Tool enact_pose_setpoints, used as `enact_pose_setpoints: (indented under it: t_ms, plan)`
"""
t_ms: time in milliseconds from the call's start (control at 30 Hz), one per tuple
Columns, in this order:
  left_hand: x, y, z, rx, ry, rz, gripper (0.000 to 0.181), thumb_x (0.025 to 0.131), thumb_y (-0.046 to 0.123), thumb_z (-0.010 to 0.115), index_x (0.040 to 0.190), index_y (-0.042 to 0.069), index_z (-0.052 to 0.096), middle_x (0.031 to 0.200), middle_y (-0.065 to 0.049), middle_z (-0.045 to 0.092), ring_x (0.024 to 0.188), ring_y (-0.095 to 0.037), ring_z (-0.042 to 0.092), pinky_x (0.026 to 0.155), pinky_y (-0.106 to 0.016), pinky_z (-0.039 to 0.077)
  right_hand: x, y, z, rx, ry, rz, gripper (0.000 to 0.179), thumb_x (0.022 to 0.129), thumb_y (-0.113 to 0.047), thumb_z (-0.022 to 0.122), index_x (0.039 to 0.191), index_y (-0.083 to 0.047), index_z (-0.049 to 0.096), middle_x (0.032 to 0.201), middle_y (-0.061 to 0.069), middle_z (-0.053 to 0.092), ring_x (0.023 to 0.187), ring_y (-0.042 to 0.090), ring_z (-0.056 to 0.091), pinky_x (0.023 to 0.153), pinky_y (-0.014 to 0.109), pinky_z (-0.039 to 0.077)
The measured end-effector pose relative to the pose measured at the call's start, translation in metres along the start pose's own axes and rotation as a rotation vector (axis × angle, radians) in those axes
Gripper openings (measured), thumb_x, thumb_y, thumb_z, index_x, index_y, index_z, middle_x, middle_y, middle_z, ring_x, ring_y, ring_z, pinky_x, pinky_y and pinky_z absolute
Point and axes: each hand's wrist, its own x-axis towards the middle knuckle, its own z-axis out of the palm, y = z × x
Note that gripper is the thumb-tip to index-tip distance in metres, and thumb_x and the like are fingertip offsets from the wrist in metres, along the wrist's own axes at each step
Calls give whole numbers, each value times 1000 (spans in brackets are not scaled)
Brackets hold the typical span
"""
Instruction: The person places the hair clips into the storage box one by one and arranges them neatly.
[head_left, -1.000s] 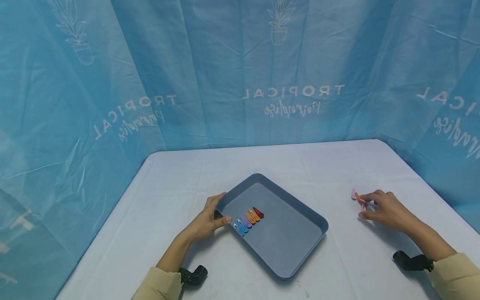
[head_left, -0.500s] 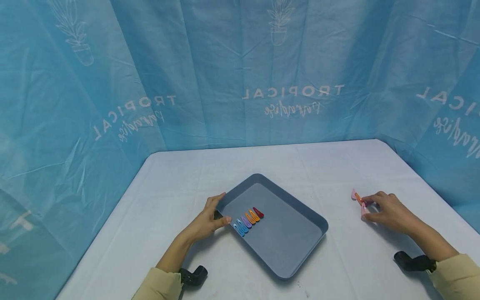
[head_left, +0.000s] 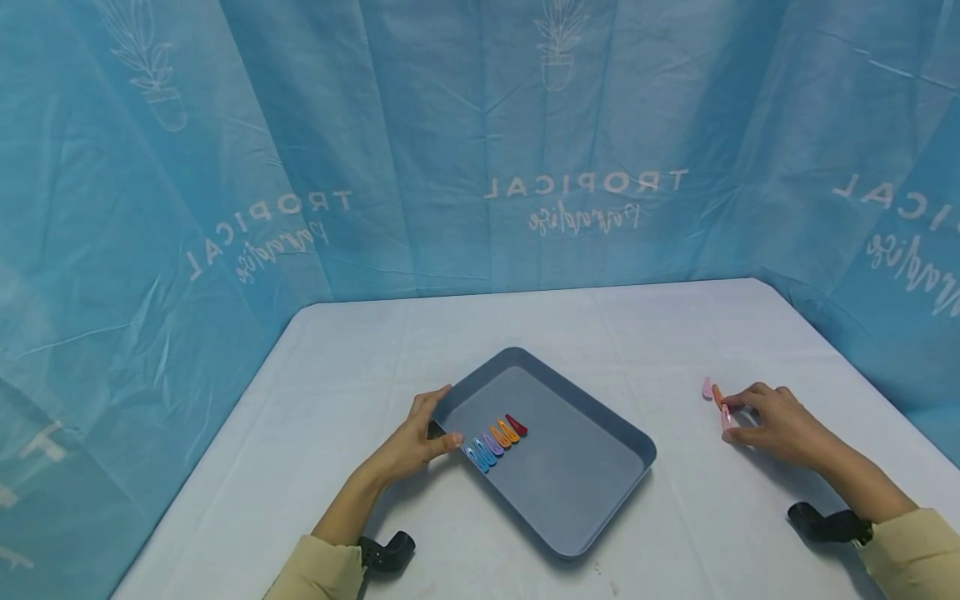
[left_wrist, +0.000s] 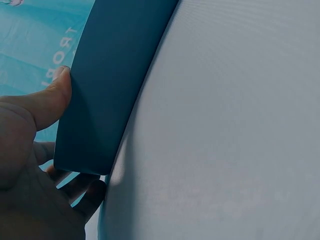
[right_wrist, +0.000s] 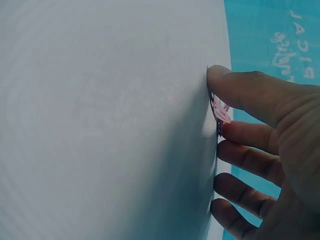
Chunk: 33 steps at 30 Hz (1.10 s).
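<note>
A grey-blue rectangular tray (head_left: 577, 492) sits at an angle on the table. My left hand (head_left: 414, 442) holds its left corner, thumb at the rim and fingers around the outside; the left wrist view shows the thumb (left_wrist: 57, 95) against the tray wall (left_wrist: 110, 85). Inside that corner, a row of snap hair clips (head_left: 492, 443) runs from blue through purple and orange to red. Off to the right, my right hand (head_left: 772, 423) pinches a pink hair clip (head_left: 726, 418) at the tabletop between thumb and index finger. Just beyond lie an orange clip (head_left: 718, 396) and another pink clip (head_left: 707, 388).
A white cloth (head_left: 360, 358) covers the table. Blue printed curtains (head_left: 480, 233) hang along the back and both sides. Black wrist cameras (head_left: 387, 552) stick out below both hands, close to the tabletop.
My right fingers have shifted slightly at the pink clip, which shows more clearly between them, and the orange clip has turned a little. The left hand and tray have stayed still.
</note>
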Motion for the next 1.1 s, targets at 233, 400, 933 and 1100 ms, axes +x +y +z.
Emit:
enact_pose_setpoints:
  t_ms: [233,400,933,1100]
  plan:
    - [0,1,0,-11,1,-6,84,87,30,67,152,16,15,150,-15,18,143,-39,15,110,-62,21,-1,0,-1,-1,8,-5,56,74,-30,78,119,0,62,115,23,56,98,33,44,69,38,45]
    - [0,1,0,-12,-2,-7,85,87,31,67,152,16,15,150,-15,18,143,-39,15,110,-62,21,-1,0,0,10,12,-17,56,74,-30,78,119,-1,62,116,23,56,99,34,44,71,42,46]
    - [0,1,0,-18,-5,-6,84,88,28,66,152,15,15,151,-15,16,144,-39,12,111,-61,20,-2,2,0,6,10,-31,53,75,-27,77,119,-1,63,115,22,58,98,31,44,68,32,40]
    - [-1,2,0,-23,-2,-12,83,88,28,67,152,16,15,150,-15,17,144,-39,12,111,-61,20,-2,1,-1,16,6,-21,52,75,-27,77,118,-1,63,115,22,57,99,31,44,68,32,42]
